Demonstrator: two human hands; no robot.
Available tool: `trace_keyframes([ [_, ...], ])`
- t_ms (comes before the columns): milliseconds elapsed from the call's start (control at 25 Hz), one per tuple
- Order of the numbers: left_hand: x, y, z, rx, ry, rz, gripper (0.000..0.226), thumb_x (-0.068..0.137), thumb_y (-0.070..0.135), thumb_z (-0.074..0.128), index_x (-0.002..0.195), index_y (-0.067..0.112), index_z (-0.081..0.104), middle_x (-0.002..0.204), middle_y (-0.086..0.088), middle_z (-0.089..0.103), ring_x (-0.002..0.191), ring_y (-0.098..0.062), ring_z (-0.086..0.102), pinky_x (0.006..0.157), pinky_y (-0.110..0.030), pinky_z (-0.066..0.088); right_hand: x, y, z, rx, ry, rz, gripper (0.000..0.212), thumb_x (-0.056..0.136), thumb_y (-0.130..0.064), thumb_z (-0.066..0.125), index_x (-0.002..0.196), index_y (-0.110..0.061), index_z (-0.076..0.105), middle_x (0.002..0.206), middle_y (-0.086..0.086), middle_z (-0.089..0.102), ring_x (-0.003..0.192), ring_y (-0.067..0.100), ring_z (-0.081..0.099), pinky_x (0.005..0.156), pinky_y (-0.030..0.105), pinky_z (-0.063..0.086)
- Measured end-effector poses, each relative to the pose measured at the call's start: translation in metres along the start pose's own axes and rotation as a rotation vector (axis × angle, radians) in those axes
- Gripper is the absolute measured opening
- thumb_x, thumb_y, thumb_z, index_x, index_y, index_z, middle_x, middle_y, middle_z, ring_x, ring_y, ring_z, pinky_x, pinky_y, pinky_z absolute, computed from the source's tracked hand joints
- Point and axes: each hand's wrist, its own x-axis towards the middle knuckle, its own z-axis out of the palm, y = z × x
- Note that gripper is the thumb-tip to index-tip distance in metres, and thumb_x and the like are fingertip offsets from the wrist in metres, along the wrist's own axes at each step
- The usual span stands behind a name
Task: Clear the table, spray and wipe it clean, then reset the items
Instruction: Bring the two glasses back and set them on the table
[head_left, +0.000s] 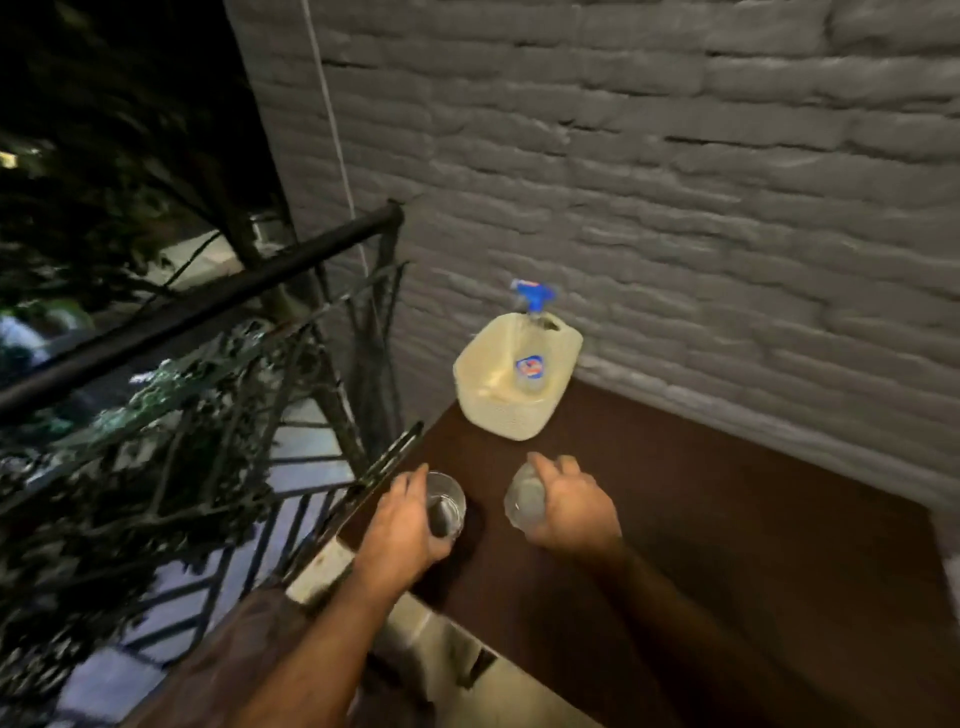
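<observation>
Two forearms outstretched, left hand (402, 519) and right hand (569, 506) each gripping a clear glass (445, 503).

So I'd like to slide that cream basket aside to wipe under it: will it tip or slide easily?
The basket looks like thin plastic, so probably light and easy to slide on the smooth table. The spray bottle standing tall inside may make it top-heavy, so a fast push could tip it.

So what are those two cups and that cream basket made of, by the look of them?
Both cups, in the left hand and the right hand, look like clear glass or plastic: the table shows through them. The blur leaves it open which. The basket looks like matte cream plastic with a woven-looking wall.
</observation>
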Motion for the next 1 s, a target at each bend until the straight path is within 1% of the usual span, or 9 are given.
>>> trace_keyframes([
  [160, 0.018, 0.081, 0.033, -0.006, -0.031, 0.130, 0.102, 0.070, 0.039, 0.078, 0.151, 0.016, 0.021, 0.149, -0.004, 0.031, 0.134, -0.023, 0.039, 0.110, -0.029, 0.030, -0.023, 0.079, -0.036, 0.009, 0.069, 0.155, 0.093, 0.067, -0.047, 0.074, 0.144, -0.037, 0.024, 0.136, 0.001, 0.039, 0.115, 0.024, 0.051, 0.090, 0.038, 0.052],
  [360, 0.036, 0.142, 0.064, 0.015, -0.109, 0.240, 0.105, 0.069, 0.042, 0.080, 0.152, 0.019, 0.019, 0.151, 0.000, 0.030, 0.135, -0.020, 0.038, 0.110, -0.029, 0.031, -0.041, 0.136, -0.053, 0.041, 0.126, 0.314, 0.092, 0.069, -0.050, 0.073, 0.144, -0.038, 0.022, 0.137, 0.000, 0.039, 0.115, 0.022, 0.050, 0.089, 0.036, 0.052],
  [480, 0.050, 0.162, 0.080, 0.014, -0.180, 0.293, 0.107, 0.068, 0.041, 0.081, 0.152, 0.020, 0.018, 0.152, 0.001, 0.029, 0.136, -0.018, 0.037, 0.112, -0.028, 0.031, -0.045, 0.157, -0.054, 0.035, 0.134, 0.362, 0.091, 0.069, -0.050, 0.074, 0.143, -0.037, 0.023, 0.138, 0.001, 0.040, 0.115, 0.022, 0.051, 0.087, 0.035, 0.053],
  [640, 0.079, 0.176, 0.103, 0.019, -0.248, 0.380, 0.103, 0.070, 0.044, 0.078, 0.152, 0.019, 0.020, 0.152, 0.001, 0.030, 0.135, -0.018, 0.038, 0.111, -0.026, 0.030, -0.039, 0.177, -0.048, 0.037, 0.105, 0.434, 0.091, 0.069, -0.046, 0.076, 0.142, -0.038, 0.022, 0.142, 0.003, 0.038, 0.118, 0.025, 0.051, 0.088, 0.037, 0.053],
  [800, 0.118, 0.181, 0.122, 0.013, -0.307, 0.425, 0.104, 0.072, 0.041, 0.078, 0.153, 0.022, 0.015, 0.156, 0.000, 0.023, 0.139, -0.018, 0.033, 0.113, -0.030, 0.031, -0.022, 0.190, -0.047, 0.048, 0.104, 0.519, 0.092, 0.070, -0.049, 0.074, 0.144, -0.037, 0.021, 0.144, 0.003, 0.036, 0.120, 0.026, 0.050, 0.090, 0.038, 0.052],
  [1000, 0.157, 0.189, 0.144, 0.025, -0.395, 0.469, 0.106, 0.072, 0.049, 0.075, 0.153, 0.024, 0.012, 0.157, -0.001, 0.019, 0.141, -0.019, 0.031, 0.113, -0.032, 0.033, -0.006, 0.205, -0.048, 0.098, 0.128, 0.602, 0.088, 0.070, -0.052, 0.072, 0.141, -0.039, 0.023, 0.139, 0.001, 0.039, 0.117, 0.024, 0.051, 0.089, 0.038, 0.053],
])
